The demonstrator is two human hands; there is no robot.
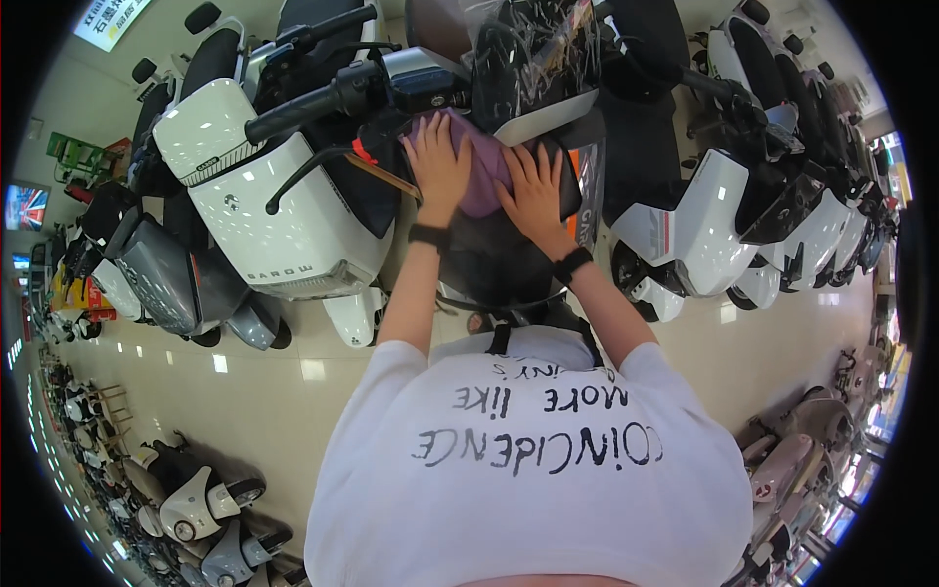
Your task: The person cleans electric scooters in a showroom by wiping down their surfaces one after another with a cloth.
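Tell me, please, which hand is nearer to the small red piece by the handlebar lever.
The left hand: it lies on the purple cloth, just to the right of the red piece. The right hand is farther right, at the cloth's right edge.

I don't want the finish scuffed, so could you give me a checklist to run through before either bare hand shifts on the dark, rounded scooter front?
1. Left hand on the soft purple cloth: ok, fingers spread flat over it.
2. Right hand fully on the cloth: not ok; its thumb side meets the cloth, its other fingers reach past it.
3. Cloth apart from the curved black lever with the red base: ok, a gap shows.
4. Crinkled clear plastic film removed: not ok, it covers black parts beyond the hands.
5. Dark, rounded scooter front free of grit beneath the cloth: cannot tell, hidden.
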